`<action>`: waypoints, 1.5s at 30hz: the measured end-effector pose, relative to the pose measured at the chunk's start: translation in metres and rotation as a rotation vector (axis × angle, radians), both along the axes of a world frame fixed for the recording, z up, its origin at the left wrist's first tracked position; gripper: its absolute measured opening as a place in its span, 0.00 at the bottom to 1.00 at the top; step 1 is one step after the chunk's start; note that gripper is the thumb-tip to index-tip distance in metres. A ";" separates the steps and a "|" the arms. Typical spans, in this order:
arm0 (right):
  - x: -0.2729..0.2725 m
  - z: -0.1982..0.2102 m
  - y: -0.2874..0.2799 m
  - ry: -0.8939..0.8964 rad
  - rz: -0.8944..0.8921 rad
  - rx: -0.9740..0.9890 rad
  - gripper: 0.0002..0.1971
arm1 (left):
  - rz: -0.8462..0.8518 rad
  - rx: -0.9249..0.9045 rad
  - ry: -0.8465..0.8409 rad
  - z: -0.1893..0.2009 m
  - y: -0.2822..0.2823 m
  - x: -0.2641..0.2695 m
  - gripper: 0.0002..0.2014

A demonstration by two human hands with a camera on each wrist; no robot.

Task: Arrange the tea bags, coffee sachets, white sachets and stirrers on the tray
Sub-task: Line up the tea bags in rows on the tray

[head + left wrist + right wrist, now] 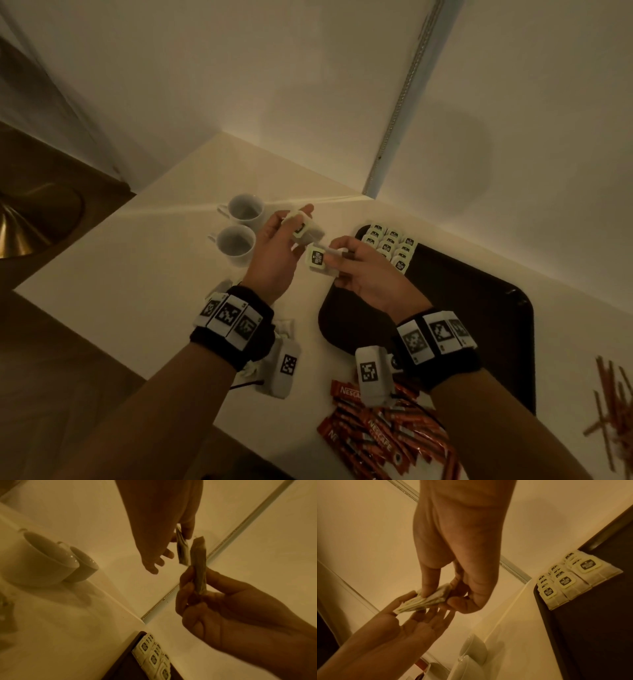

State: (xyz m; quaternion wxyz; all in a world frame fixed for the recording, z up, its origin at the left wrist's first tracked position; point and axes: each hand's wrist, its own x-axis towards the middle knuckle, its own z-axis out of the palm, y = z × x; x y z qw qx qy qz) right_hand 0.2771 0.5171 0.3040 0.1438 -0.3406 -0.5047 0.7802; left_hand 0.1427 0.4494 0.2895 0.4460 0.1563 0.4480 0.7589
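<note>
While one tea bag sits pinched in the right hand above the tray's near edge, the left hand grips a small stack of tea bags just beside it; rows of tea bags fill the tray's far corner.

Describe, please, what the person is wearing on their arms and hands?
Both forearms are bare, without sleeves or gloves. Each wrist carries a black band fitted with white tiles printed with black square code markers. A white camera block, also marked, hangs beneath each wrist, trailing a thin dark cable.
</note>
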 end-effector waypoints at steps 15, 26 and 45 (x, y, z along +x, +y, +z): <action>-0.024 0.008 0.007 -0.017 -0.124 0.338 0.19 | -0.148 -0.089 -0.016 -0.002 -0.007 -0.006 0.11; -0.037 -0.120 -0.047 -0.667 0.820 1.113 0.29 | -0.033 0.008 -0.081 0.019 -0.032 -0.058 0.11; -0.001 -0.026 0.019 -0.154 0.018 0.174 0.13 | -0.101 -0.300 0.300 0.011 -0.016 -0.029 0.05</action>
